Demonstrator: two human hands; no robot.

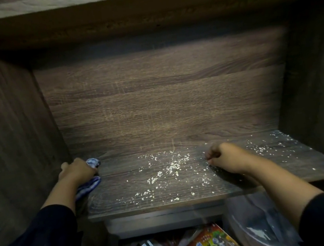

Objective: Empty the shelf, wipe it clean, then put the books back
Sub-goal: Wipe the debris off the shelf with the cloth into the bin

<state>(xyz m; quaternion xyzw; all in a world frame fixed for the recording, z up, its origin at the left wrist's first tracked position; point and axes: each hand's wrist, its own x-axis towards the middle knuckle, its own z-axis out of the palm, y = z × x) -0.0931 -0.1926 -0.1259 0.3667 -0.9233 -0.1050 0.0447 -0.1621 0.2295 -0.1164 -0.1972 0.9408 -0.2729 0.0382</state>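
The dark wood shelf board [125,196] holds no books and is sprinkled with white crumbs [170,166] across its middle and right. My left hand [77,171] presses a blue-and-white cloth [91,184] onto the board's far left, against the side wall, fingers curled over the cloth. My right hand [224,156] rests on the board right of centre, fingers curled in a loose fist with nothing visible in it. Books with colourful covers [208,243] lie below the shelf at the bottom of the view.
Wooden side walls [11,131] and a back panel [164,98] close in the compartment, with another board [143,12] overhead. A pale plastic-wrapped round object [258,231] sits below the shelf at the lower right, next to the books.
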